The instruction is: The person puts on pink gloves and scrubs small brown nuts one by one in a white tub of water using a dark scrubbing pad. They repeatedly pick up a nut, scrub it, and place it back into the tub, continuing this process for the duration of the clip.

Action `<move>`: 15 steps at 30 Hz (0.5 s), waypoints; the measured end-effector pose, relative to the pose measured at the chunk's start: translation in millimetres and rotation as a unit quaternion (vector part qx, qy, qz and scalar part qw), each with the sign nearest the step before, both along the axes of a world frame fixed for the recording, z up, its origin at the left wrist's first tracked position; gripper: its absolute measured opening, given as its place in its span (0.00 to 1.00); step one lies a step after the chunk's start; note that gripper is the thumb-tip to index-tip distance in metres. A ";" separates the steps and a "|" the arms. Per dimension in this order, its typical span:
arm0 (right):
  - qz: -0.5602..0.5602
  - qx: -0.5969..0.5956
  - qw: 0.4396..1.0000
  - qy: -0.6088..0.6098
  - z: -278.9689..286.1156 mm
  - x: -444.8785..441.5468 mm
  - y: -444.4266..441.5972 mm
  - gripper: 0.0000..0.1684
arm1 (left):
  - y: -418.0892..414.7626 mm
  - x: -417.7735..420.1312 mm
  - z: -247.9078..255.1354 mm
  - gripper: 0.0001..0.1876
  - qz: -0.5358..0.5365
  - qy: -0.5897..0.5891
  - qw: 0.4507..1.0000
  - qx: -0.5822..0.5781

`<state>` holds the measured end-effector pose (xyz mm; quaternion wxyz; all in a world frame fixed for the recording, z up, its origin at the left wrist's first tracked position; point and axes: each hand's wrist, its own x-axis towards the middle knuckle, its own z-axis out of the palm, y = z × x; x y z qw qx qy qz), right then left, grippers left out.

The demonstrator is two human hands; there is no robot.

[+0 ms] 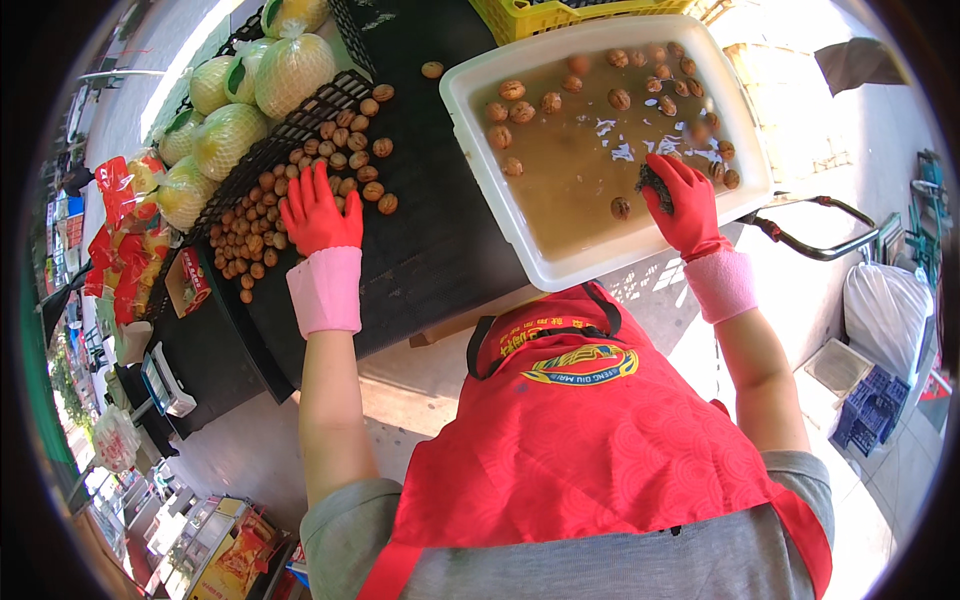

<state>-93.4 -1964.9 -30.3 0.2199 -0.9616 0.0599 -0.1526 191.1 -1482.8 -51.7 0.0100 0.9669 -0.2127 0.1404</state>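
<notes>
Both my hands wear red rubber gloves with pink cuffs. My left hand [321, 208] lies palm down on a heap of walnuts [253, 217] on the black table. Its fingers are spread; whatever is under the palm is hidden. My right hand [686, 206] is closed around a dark scouring pad [654, 187] over the right side of a white plastic tub [491, 202]. Murky brown water [559, 184] fills much of the tub. Several walnuts [523, 112] sit in it, mostly along the far and right sides.
Net-wrapped pomelos [296, 75] stand behind a black plastic lattice [285, 135] at the left, beside red-wrapped packs [124, 247]. A yellow crate [517, 19] adjoins the tub's far side. At right are a black metal handle [825, 244] and a white bag [885, 307].
</notes>
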 end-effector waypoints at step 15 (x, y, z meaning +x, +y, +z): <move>0.005 0.046 0.999 -0.015 3.6 -4.2 -6.1 0.31 | -296.2 -10.3 14.4 0.24 -0.262 0.088 0.922 0.273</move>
